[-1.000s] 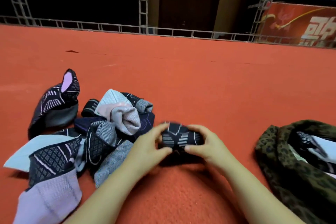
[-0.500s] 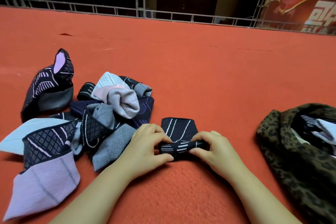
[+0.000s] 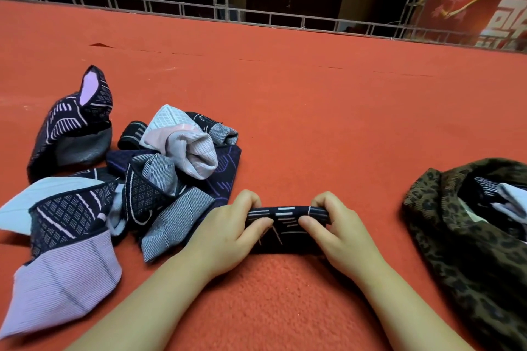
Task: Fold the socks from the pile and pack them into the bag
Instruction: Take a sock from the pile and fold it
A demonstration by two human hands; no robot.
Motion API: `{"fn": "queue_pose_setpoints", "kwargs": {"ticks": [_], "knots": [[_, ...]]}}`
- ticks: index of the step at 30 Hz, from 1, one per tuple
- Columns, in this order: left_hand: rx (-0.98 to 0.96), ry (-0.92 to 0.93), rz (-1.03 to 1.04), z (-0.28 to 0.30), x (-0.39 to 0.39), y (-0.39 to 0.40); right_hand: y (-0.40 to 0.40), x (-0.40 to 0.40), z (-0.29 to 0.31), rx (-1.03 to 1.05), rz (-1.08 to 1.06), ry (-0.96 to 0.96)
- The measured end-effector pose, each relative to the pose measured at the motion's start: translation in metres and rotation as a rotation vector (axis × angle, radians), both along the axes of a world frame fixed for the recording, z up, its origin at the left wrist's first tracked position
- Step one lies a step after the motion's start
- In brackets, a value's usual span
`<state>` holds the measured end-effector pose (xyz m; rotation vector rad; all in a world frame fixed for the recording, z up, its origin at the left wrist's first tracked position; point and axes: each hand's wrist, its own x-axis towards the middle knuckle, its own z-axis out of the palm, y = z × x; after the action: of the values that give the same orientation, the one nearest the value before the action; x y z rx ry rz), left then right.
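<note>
Dark sock (image 3: 288, 225), folded into a short band with pale dashes across it, sits between my two hands on the red carpet (image 3: 313, 111), right in front of me. My left hand (image 3: 228, 234) pinches its left end, fingers (image 3: 251, 199) curled over the top edge and the thumb pressing from the near side. My right hand (image 3: 339, 234) does the same at the other end, its fingers (image 3: 322, 202) bent over the fold and the thumb laid flat on the cloth. Both grips are closed on the sock; neither is spread. The sock's underside rests on the carpet.

Just left of my left hand lies the pile of socks (image 3: 171, 168), a loose heap in navy, grey stripe, pale pink and white mesh. A lilac and dark diamond-patterned sock (image 3: 65, 259) spreads out nearest my left forearm, and a dark sock with a pink lining (image 3: 77, 125) stands up on its own behind the heap. To the right, well apart from my right hand, is the leopard-print bag (image 3: 462, 239), its mouth open, with a striped dark sock and something pale showing inside.

The carpet runs away to a low metal railing (image 3: 256, 16). Beyond it the room is dark, with upright truss posts and a red banner (image 3: 479, 8) at the far right bearing white characters.
</note>
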<state>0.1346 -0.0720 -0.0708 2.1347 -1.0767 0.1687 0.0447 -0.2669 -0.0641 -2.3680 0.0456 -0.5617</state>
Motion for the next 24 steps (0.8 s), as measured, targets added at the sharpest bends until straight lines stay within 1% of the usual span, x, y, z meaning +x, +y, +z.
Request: {"fn": "queue_pose_setpoints", "kwargs": {"ticks": [2,5,7,8,10,12,14,17,20,22,24], "knots": [[-0.043,0.029,0.019,0.000,0.001,-0.001,0.001,0.000,0.000,0.047,-0.020,-0.006],[-0.125,0.129,0.032,-0.002,0.000,-0.005,0.003,0.002,-0.002,0.146,-0.096,-0.012],[-0.104,0.151,0.058,-0.006,0.003,-0.007,0.006,0.006,-0.003,0.192,-0.148,0.077],[-0.061,0.140,0.077,-0.008,0.006,-0.006,0.007,0.008,-0.005,0.154,-0.187,0.157],[0.054,0.100,0.094,-0.012,0.012,-0.005,0.005,0.011,-0.006,-0.035,-0.277,0.326],[0.160,0.056,0.092,-0.014,0.016,-0.004,0.005,0.010,-0.004,-0.209,-0.311,0.433],[0.283,0.049,0.106,-0.012,0.015,-0.004,0.006,0.008,-0.002,-0.293,-0.283,0.500],[0.483,0.156,0.103,-0.002,0.007,-0.001,0.007,0.005,0.000,-0.334,-0.232,0.600],[0.612,0.188,0.037,0.002,0.002,0.001,0.010,0.004,-0.001,-0.259,-0.192,0.609],[0.606,0.202,0.040,0.001,0.000,0.001,0.017,0.000,0.001,-0.160,-0.156,0.538],[0.536,0.233,0.080,-0.001,-0.009,0.000,0.022,-0.006,0.001,0.000,-0.144,0.447]]}}
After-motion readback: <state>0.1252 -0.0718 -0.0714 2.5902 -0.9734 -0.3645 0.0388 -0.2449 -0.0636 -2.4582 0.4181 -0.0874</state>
